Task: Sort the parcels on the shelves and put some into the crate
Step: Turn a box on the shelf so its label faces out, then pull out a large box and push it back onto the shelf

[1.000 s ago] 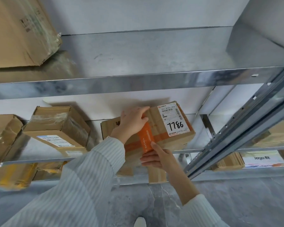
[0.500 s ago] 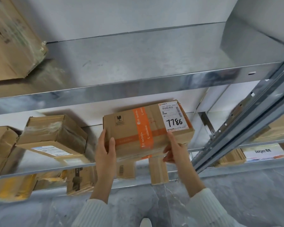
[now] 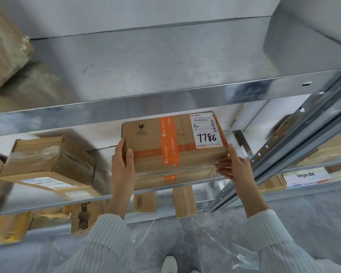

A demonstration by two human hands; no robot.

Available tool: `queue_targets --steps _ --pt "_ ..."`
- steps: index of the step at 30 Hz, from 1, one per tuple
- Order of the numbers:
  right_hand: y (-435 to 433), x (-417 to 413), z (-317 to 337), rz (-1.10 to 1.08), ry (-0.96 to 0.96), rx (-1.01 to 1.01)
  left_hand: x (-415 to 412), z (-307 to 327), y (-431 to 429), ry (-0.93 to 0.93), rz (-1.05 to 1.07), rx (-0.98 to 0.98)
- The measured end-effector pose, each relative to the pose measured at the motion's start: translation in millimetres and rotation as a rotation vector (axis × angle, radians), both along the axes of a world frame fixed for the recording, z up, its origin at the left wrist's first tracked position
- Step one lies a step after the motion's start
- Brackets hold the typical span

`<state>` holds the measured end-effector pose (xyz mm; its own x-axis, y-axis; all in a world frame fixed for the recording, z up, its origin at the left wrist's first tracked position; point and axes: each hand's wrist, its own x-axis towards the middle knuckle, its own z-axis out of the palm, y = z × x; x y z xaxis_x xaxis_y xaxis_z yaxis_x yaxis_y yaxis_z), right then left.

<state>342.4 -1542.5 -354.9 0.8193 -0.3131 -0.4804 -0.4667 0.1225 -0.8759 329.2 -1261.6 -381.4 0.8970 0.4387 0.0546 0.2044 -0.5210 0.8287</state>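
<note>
A cardboard parcel [image 3: 156, 142] with orange tape and a white label reading 7786 lies flat at the front of the middle metal shelf [image 3: 47, 201]. My left hand [image 3: 123, 164] grips its left end, thumb on the top face and fingers along the side. My right hand [image 3: 233, 168] holds its front right corner, thumb on the edge and fingers curled below. No crate is in view.
A taped brown box [image 3: 49, 160] sits left of the parcel on the same shelf. A big carton [image 3: 4, 44] occupies the upper shelf's left end. Smaller boxes [image 3: 183, 201] and yellow packets [image 3: 6, 227] lie on the lowest shelf. A slanted steel upright [image 3: 295, 150] stands on the right.
My hands moved from the parcel's top and front to its two ends. The parcel now lies squarer and closer to the shelf's front edge, with the label fully visible.
</note>
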Motion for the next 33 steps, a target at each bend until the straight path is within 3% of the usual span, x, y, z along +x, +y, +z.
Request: queue_targets --steps 12,19,26,33 --pt "10.3 0.8 -4.1 -0.041 -0.023 -0.075 -1.8 3.7 -2.4 -0.011 0.011 -0.007" --pt "9.5 0.0 -1.6 -0.020 0.026 0.001 -8.3 18.7 5.1 0.013 -0.147 -0.144" --pt "38.1 -32.1 -5.2 -0.051 0.024 0.062 -63.8 30.0 22.3 0.007 -0.003 -0.207" --pt "109.3 -82.2 -5.8 0.159 0.016 0.111 -121.1 42.5 63.8 -0.103 0.005 -0.275"
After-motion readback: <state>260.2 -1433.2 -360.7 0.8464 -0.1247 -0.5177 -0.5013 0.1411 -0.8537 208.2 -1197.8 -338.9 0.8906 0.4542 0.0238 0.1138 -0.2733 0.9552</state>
